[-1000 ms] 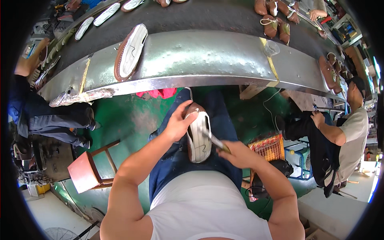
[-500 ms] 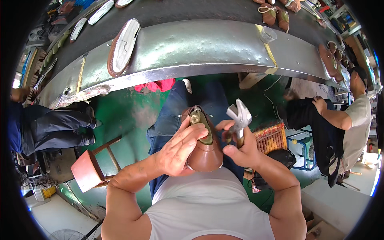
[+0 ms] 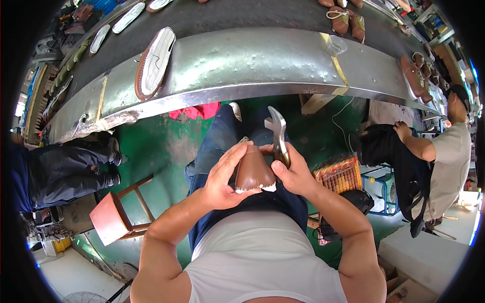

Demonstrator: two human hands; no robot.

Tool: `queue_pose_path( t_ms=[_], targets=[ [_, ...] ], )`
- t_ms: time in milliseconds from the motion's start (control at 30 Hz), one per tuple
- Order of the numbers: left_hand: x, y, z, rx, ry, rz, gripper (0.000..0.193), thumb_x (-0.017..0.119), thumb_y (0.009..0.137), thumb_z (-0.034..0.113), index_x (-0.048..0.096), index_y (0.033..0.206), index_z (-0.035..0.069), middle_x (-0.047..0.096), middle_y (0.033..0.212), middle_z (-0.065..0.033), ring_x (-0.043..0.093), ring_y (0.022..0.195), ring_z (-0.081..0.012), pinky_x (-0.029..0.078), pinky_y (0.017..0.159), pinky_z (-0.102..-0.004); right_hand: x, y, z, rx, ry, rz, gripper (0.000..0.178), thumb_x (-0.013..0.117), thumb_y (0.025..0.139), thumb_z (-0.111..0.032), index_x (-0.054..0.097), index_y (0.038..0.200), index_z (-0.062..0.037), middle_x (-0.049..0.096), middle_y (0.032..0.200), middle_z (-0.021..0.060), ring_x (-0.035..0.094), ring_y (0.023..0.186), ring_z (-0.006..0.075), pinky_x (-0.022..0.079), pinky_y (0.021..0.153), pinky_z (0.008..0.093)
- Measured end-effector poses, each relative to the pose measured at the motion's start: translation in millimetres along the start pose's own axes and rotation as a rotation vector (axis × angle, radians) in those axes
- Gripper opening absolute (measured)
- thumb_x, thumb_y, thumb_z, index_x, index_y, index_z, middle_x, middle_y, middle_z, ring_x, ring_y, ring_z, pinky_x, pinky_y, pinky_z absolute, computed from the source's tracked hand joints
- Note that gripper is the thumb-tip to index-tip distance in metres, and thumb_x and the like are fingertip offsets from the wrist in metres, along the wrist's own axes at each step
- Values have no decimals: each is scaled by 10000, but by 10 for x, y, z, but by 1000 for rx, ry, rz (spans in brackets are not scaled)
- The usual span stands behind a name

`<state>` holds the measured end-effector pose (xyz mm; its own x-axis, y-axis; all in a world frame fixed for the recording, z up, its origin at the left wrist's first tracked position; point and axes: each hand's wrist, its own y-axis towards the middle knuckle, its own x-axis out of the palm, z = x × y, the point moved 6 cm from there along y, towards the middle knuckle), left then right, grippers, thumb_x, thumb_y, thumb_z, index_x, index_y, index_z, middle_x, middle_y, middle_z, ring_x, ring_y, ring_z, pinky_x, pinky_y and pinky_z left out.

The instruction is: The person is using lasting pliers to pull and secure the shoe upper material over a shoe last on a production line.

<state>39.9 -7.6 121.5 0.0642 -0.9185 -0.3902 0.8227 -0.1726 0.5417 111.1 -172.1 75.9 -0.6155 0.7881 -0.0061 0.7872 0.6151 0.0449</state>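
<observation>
A brown leather shoe upper (image 3: pixel 254 169) sits over my lap, its rounded end toward me and a ragged pale edge along its near rim. My left hand (image 3: pixel 221 178) is closed round its left side, with fingers reaching underneath. In my right hand (image 3: pixel 294 175) are metal lasting pliers (image 3: pixel 278 132), jaws pointing up and away from me. The right fingertips come up against the shoe's right side; whether they also grip it cannot be made out. The far part of the shoe is mostly hidden behind its near end.
A metal-edged bench (image 3: pixel 242 60) runs across ahead, bearing a white-lined shoe (image 3: pixel 155 63), brown shoes (image 3: pixel 348 22) and a clear cup (image 3: pixel 336 45). To the left stands a stool (image 3: pixel 110 217); a person's legs (image 3: pixel 76 169) are beyond. Another person (image 3: pixel 447 151) sits at right, near a beaded seat (image 3: pixel 337 177).
The shoe has tipped, so its rounded end faces up toward me and its green-lined opening is out of sight. My right hand has turned the pliers upright and come in against the shoe.
</observation>
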Motion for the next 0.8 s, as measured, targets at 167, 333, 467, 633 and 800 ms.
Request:
queue_pose_path(
  t_ms=[167,333,467,633,800],
  targets=[
    [188,-166,-84,73,-13,-85,986,853,735,183,277,1504,-42,390,1463,-300,414,1354,-458,317,1122,-544,107,-2,61,-115,68,-2,376,573,999,-291,490,1213,7,627,1240,132,597,1079,172,471,945,334],
    [373,-292,-292,-35,-35,-62,901,666,900,289,123,1535,-50,247,1541,-309,338,1392,-494,189,1175,-545,181,73,169,-19,-41,11,277,538,1003,-203,493,1201,-14,640,1191,134,610,1065,201,467,947,351],
    [377,-312,-357,-132,-34,-73,902,657,902,264,96,1534,-52,225,1553,-300,318,1403,-497,159,1185,-540,112,171,277,40,-100,-3,272,531,1005,-216,514,1198,-25,643,1147,147,629,1041,235,477,928,359],
    [441,-525,-733,-211,121,-24,1064,830,773,183,127,1554,19,280,1566,-222,332,1428,-409,212,1182,-481,-3,177,340,86,-184,114,339,536,1016,-296,533,1193,-7,665,1048,161,658,979,252,492,876,361],
    [475,-558,-1070,-601,-353,69,852,740,858,98,229,1534,12,437,1459,-227,481,1321,-322,381,1101,-400,-110,67,504,47,-156,180,478,559,982,-434,549,1135,19,673,1001,206,675,930,275,510,813,370]
  ],
)
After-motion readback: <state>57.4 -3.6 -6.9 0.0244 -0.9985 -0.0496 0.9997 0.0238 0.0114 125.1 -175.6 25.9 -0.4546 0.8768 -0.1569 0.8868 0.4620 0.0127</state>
